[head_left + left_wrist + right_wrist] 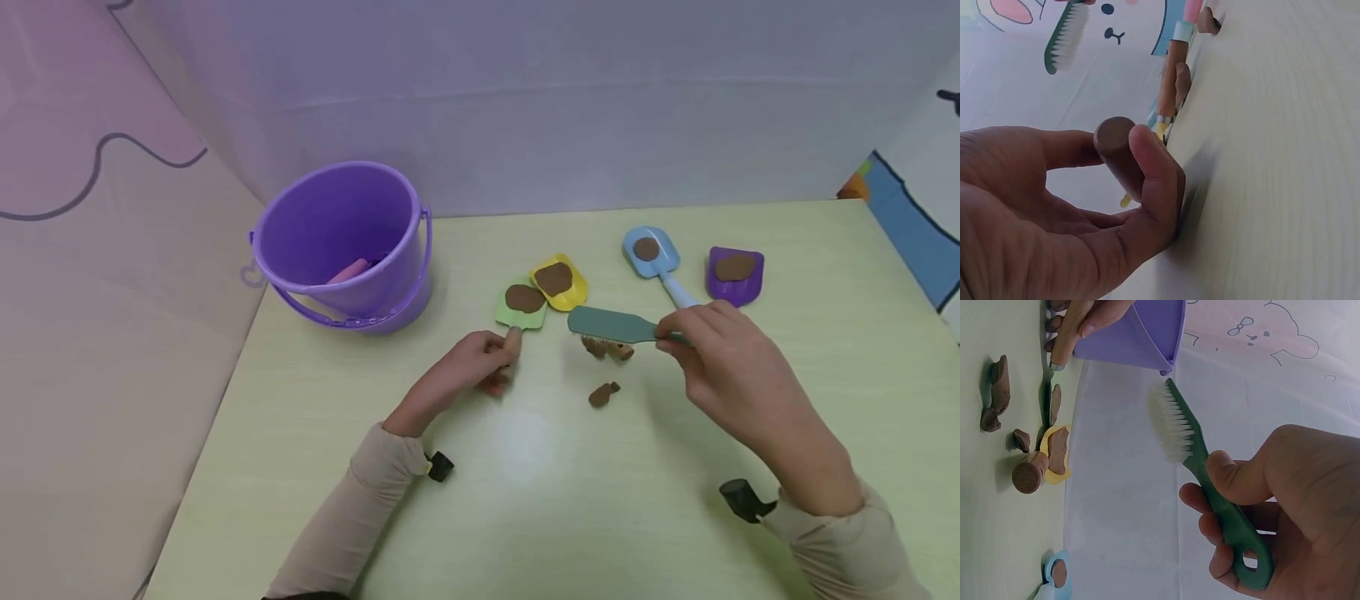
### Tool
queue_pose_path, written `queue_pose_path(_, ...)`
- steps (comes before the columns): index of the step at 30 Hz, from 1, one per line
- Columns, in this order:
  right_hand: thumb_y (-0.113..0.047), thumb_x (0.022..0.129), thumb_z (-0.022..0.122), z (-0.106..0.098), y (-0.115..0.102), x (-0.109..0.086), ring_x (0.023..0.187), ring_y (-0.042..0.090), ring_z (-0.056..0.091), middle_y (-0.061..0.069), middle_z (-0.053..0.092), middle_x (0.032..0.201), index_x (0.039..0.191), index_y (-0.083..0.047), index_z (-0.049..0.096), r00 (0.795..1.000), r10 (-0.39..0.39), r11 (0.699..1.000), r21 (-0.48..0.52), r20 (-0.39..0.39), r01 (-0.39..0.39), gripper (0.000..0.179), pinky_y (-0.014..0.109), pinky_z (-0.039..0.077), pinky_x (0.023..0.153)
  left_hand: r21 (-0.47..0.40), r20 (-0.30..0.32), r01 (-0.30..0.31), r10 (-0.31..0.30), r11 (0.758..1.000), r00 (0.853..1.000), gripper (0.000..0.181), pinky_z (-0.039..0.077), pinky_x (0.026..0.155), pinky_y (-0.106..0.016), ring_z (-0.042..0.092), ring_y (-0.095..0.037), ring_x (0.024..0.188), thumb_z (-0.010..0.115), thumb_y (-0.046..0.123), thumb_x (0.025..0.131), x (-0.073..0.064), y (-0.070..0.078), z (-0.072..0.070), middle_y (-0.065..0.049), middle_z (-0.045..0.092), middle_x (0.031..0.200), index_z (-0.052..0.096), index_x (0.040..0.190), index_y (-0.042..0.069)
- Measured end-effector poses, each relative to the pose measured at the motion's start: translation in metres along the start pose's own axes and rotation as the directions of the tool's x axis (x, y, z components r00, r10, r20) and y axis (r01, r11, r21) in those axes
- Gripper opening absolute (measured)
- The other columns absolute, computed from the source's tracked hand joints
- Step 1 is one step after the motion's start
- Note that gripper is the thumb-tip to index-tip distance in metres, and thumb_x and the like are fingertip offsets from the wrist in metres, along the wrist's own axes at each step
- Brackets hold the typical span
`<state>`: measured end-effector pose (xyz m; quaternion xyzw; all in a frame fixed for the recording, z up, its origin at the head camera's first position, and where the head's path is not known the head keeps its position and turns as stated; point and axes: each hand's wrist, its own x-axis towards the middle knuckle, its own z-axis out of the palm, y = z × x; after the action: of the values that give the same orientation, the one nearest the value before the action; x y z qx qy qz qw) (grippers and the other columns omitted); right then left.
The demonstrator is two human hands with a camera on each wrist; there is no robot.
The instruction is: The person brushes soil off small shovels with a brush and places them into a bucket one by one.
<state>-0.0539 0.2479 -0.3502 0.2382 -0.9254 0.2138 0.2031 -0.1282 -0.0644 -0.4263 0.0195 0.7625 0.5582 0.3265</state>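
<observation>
the green brush (611, 323) hangs above the table (525, 508), its handle gripped by the right hand (738, 383) between thumb and curled fingers. the left hand (468, 367) grips the wooden handle of the green shovel (521, 318), its blade just beside the yellow shovel (577, 293). brown pieces (600, 396) lie between the hands. the blue shovel (667, 260) and purple shovel (736, 292) sit near the table's far edge, a pale sheet (562, 133) close behind. the purple bucket (405, 304) crowds the far left corner; the widest stretch of tabletop lies between the forearms. both wrist views show the brush's white bristles (1175, 428), hidden from the head view, which alone reveals something pink (349, 270) inside the bucket.
</observation>
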Motion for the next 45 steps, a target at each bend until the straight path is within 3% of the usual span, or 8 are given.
queue_pose_path(8, 0.008, 0.081, 0.082, 0.0, 0.0, -0.001, 0.087, 0.021, 0.056, 0.007, 0.074, 0.092, 0.101, -0.006, 0.067, 1.0, 0.0, 1.0, -0.002, -0.005, 0.0, 0.029, 0.033, 0.043, 0.069, -0.152, 0.079, 0.088, -0.077, 0.984, 0.994, 0.04, 0.06, 0.071, -0.024, 0.066, -0.012, 0.078, 0.059, 0.021, 0.107, 0.004, -0.001, -0.008, -0.003, 0.063, 0.095, 0.059, 0.136, -0.006)
queue_pose_path(14, 0.008, 0.08, 0.083, 0.0, 0.001, -0.001, 0.086, 0.02, 0.056, 0.007, 0.073, 0.091, 0.102, -0.006, 0.067, 1.0, -0.013, 1.0, -0.006, -0.009, 0.013, 0.03, 0.03, 0.041, 0.069, -0.263, 0.118, 0.12, -0.092, 0.957, 0.989, 0.04, 0.06, 0.07, -0.023, 0.065, -0.012, 0.075, 0.06, 0.018, 0.105, 0.006, -0.001, -0.012, -0.002, 0.063, 0.094, 0.056, 0.137, -0.006)
queue_pose_path(18, 0.008, 0.08, 0.082, -0.001, 0.002, -0.002, 0.087, 0.019, 0.055, 0.006, 0.073, 0.091, 0.102, -0.007, 0.067, 1.0, -0.004, 1.0, -0.003, -0.013, 0.004, 0.03, 0.024, 0.038, 0.07, -0.284, 0.141, 0.125, -0.087, 0.951, 0.986, 0.037, 0.06, 0.07, -0.023, 0.066, -0.011, 0.074, 0.06, 0.015, 0.105, 0.006, 0.002, -0.011, -0.002, 0.064, 0.091, 0.056, 0.135, -0.006)
queue_pose_path(26, 0.006, 0.082, 0.082, 0.001, 0.004, -0.001, 0.088, 0.018, 0.055, 0.005, 0.072, 0.092, 0.11, -0.006, 0.068, 1.0, 0.003, 1.0, 0.01, -0.013, -0.003, 0.033, 0.024, 0.039, 0.072, -0.316, 0.193, 0.108, -0.048, 0.943, 0.98, 0.031, 0.061, 0.071, -0.022, 0.066, -0.011, 0.077, 0.058, 0.012, 0.106, 0.002, 0.004, -0.013, -0.001, 0.063, 0.091, 0.055, 0.129, -0.008)
queue_pose_path(34, 0.006, 0.082, 0.082, 0.001, 0.005, -0.001, 0.087, 0.017, 0.053, 0.004, 0.073, 0.094, 0.114, -0.006, 0.07, 1.0, 0.0, 1.0, 0.019, -0.013, 0.0, 0.036, 0.02, 0.035, 0.074, -0.346, 0.236, 0.127, -0.045, 0.93, 0.971, 0.04, 0.06, 0.071, -0.022, 0.066, -0.011, 0.079, 0.057, 0.011, 0.106, -0.005, 0.004, -0.016, -0.001, 0.063, 0.093, 0.048, 0.139, -0.01)
queue_pose_path(40, 0.007, 0.082, 0.082, 0.003, 0.005, 0.0, 0.089, 0.018, 0.055, 0.005, 0.073, 0.096, 0.115, -0.006, 0.071, 1.0, 0.004, 1.0, 0.027, -0.006, -0.004, 0.037, 0.019, 0.036, 0.074, -0.342, 0.287, 0.157, -0.057, 0.927, 0.956, 0.042, 0.061, 0.072, -0.023, 0.068, -0.015, 0.079, 0.056, 0.01, 0.105, -0.016, 0.011, -0.006, -0.003, 0.063, 0.096, 0.045, 0.141, -0.007)
queue_pose_path(45, 0.008, 0.081, 0.083, 0.004, 0.006, 0.001, 0.09, 0.015, 0.054, 0.004, 0.074, 0.099, 0.118, -0.008, 0.072, 1.0, 0.0, 0.998, 0.055, -0.005, 0.001, 0.042, 0.017, 0.036, 0.073, -0.363, 0.356, 0.186, -0.049, 0.913, 0.933, 0.039, 0.061, 0.073, -0.024, 0.068, -0.015, 0.079, 0.055, 0.01, 0.103, -0.028, 0.015, 0.004, -0.004, 0.063, 0.098, 0.045, 0.138, -0.005)
